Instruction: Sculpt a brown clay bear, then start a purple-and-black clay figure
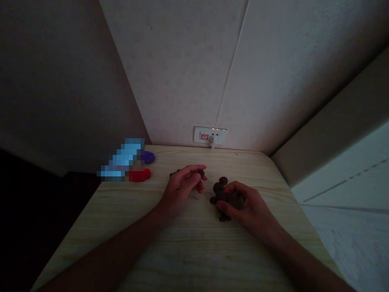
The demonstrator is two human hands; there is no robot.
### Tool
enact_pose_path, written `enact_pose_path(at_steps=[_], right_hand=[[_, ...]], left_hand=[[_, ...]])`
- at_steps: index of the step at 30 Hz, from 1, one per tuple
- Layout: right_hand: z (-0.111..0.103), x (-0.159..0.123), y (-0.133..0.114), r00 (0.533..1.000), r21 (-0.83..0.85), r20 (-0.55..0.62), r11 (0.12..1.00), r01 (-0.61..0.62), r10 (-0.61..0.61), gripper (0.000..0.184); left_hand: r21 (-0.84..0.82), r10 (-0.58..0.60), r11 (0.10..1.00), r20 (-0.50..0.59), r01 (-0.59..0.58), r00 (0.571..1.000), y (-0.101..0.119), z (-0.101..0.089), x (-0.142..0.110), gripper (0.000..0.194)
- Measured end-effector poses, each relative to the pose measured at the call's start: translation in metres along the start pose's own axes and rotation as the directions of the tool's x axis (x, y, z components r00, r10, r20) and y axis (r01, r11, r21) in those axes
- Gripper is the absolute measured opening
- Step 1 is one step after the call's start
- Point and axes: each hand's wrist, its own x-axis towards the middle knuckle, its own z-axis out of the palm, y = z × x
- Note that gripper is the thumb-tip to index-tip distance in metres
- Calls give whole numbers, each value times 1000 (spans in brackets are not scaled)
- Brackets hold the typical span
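Note:
My right hand (249,206) is closed around a dark brown figure (219,190), which looks like modelling clay shaped into a small bear with round lumps. Thumb and fingers grip its right side and hide part of the body. To the left of it, my left hand (182,187) pinches a small dark brown ball (201,173) between thumb and fingertips, apart from the figure. Another dark piece (174,173) shows behind the left hand, mostly hidden. A thin light sliver, perhaps a stick (194,197), lies below the left fingers.
Both hands are over a pale wood-grain table (194,251). At its back left lie a red lump (141,174), a purple lump (148,157) and a pixelated blue item (124,160). A wall socket (210,135) with a plug sits just behind the table's back edge.

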Motion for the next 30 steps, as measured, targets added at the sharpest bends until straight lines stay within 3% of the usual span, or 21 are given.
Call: enact_pose_path(at_steps=[5, 12, 21, 30], right_hand=[[6, -2, 1, 1000, 115, -18, 993, 23, -21, 27], [9, -3, 9, 999, 321, 30, 947, -24, 15, 30], [11, -4, 6, 998, 314, 68, 949, -26, 5, 31], [9, -5, 8, 997, 254, 82, 967, -15, -6, 28]], left_hand=[[0, -49, 999, 43, 49, 998, 4, -1, 0, 35], [-14, -70, 997, 52, 71, 996, 3, 1, 0, 25], [-111, -100, 988, 103, 111, 990, 1, 0, -1, 26], [-96, -71, 992, 125, 84, 990, -1, 0, 0, 23]])
